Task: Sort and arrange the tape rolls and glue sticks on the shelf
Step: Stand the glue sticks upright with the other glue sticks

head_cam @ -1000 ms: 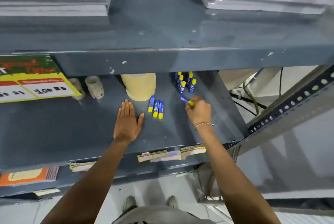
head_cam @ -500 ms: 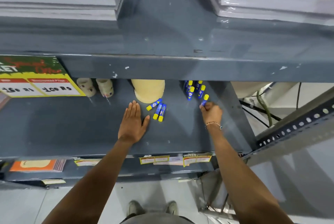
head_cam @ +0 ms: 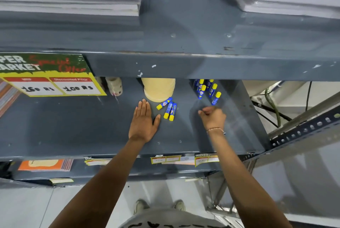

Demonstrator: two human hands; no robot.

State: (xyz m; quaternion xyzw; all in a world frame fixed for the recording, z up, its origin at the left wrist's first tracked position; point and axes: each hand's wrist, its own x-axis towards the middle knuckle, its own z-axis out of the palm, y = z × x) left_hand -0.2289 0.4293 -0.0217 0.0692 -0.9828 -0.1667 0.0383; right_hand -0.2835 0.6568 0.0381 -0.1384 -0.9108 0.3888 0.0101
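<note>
**A:** Blue-and-yellow glue sticks, two bunches on the grey shelf [head_cam: 73, 126]. Taking the big tan tape roll [head_cam: 159, 89] as the marker: three loose glue sticks [head_cam: 168, 108] lie flat just in front of it and a touch to its right, and the standing glue sticks [head_cam: 207, 89] are off to its right, upright, near the back.

**B:** And the hands?

**A:** Left hand [head_cam: 143, 123] is flat on the shelf right in front of the roll, fingers together and stretched out, holding nothing, thumb pointing at the loose three. Right hand [head_cam: 212, 118] sits further right of the roll, just in front of the standing bunch, fingers curled in. Too blurry to say if anything's in it.

**B:** So which hand for the loose ones?

**A:** My guess is either works. They lie between the two hands, closer to the left thumb. Their long axes run front to back with a slight tilt, yellow caps toward the person, so a pinch would go across them.

**B:** Anything hidden?

**A:** The upper shelf edge [head_cam: 202, 66] cuts off the top of the roll and the back row of standing sticks, so no headcount. A small clear tape roll [head_cam: 115, 86] sits left of the big one, half tucked behind the price sign [head_cam: 49, 79].
</note>
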